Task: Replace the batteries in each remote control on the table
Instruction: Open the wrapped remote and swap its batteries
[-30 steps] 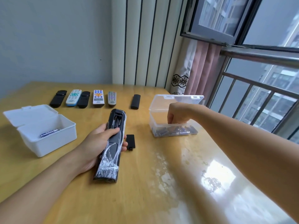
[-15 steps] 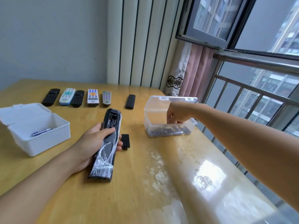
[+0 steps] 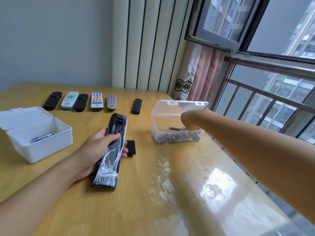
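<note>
I saw left hand (image 3: pixel 95 149) gripping emptied remote (image 3: pixel 111 147); right hand (image 3: pixel 188 120) in battery box (image 3: pixel 177 124), grip hidden; six remotes (image 3: pixel 92 102) beyond box untouched.

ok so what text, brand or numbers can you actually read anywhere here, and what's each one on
None can be read.
White remote with teal buttons: small print near the bottom, blurred.
White remote with orange buttons: small label near the bottom, too small.
Battery in the white box: blue printing, illegible.
Batteries in the clear box: labels blurred.

A pink curtain (image 3: pixel 207 74) hangs beside the open window (image 3: pixel 219 19), seemingly behind the wooden table (image 3: pixel 153 201).
</note>
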### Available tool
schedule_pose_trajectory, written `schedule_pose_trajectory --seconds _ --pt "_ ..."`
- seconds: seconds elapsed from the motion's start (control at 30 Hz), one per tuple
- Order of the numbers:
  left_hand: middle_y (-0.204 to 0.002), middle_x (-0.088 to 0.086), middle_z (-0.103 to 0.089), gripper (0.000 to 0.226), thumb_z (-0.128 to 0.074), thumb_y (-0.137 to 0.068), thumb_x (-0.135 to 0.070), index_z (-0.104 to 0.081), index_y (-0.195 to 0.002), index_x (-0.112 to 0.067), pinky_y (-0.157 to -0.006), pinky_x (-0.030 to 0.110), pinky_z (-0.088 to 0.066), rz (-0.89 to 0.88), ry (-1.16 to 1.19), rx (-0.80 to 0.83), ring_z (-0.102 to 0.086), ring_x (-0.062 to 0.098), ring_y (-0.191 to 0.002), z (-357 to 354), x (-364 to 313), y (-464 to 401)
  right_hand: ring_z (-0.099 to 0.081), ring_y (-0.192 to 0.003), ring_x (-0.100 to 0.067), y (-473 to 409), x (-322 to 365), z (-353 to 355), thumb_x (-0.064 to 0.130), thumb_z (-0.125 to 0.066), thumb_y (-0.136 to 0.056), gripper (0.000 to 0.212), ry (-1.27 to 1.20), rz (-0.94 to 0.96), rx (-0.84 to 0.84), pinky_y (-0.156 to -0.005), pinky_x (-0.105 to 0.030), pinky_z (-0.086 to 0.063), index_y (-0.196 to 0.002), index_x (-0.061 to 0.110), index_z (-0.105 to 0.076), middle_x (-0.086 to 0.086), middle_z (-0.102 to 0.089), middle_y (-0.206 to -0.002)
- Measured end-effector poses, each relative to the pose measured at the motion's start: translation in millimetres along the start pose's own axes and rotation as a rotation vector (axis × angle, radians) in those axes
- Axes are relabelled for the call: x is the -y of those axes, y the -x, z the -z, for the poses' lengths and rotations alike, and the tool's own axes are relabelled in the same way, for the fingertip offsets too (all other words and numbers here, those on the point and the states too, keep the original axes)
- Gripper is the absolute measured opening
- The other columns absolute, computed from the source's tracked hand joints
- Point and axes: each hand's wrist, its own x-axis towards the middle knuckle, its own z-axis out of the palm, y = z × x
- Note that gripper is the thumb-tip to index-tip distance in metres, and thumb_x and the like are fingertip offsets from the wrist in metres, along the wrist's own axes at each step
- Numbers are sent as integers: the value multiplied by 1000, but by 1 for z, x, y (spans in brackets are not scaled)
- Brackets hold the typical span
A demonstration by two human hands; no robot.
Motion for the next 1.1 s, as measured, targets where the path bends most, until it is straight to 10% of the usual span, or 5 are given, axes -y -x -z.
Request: schedule_pose_trajectory --seconds 0.13,0.4,0.6,0.93,1.1 --pt "-108 27 -71 24 -57 -102 -19 -57 -123 -8 -81 48 -59 -2 -18 11 -73 31 -78 -1 0 2 -51 -69 -21 -5 1 7 6 -53 -96 21 75 23 74 -81 -32 -50 -75 4 -55 -4 -49 -72" --pt "-110 27 -71 21 -58 -102 -19 -56 -121 -11 -74 43 -61 5 12 24 -74 31 -80 0 -1 3 -39 -55 -16 -9 7 12 9 -48 -99 24 112 -4 201 -60 -23 -39 -75 8 -54 -3 -46 -69" --pt "-109 28 -70 22 -58 -101 -19 -55 -121 -10 -74 44 -62 7 12 30 -74 32 -80 1 -1 2 -55 -84 -22 -11 4 11 16 -71 -91 34 -161 -16 196 -73 -29 -52 -121 1 -65 -8 -58 -99" --pt "-109 29 -70 24 -59 -101 -20 -55 -122 -7 -76 46 -61 5 12 35 -74 33 -79 2 0 0 -56 -66 -14 -14 5 5 26 -72 -91 27 -213 -94 145 -56 -19 -42 -75 14 -55 -1 -61 -80" --pt "-109 30 -70 26 -59 -101 -20 -55 -123 -6 -78 47 -61 4 13 43 -74 32 -78 2 1 -1 -54 -51 -11 -26 3 -1 31 -72 -87 22 -126 -91 18 -41 -16 -43 -90 9 -69 0 -68 -81"
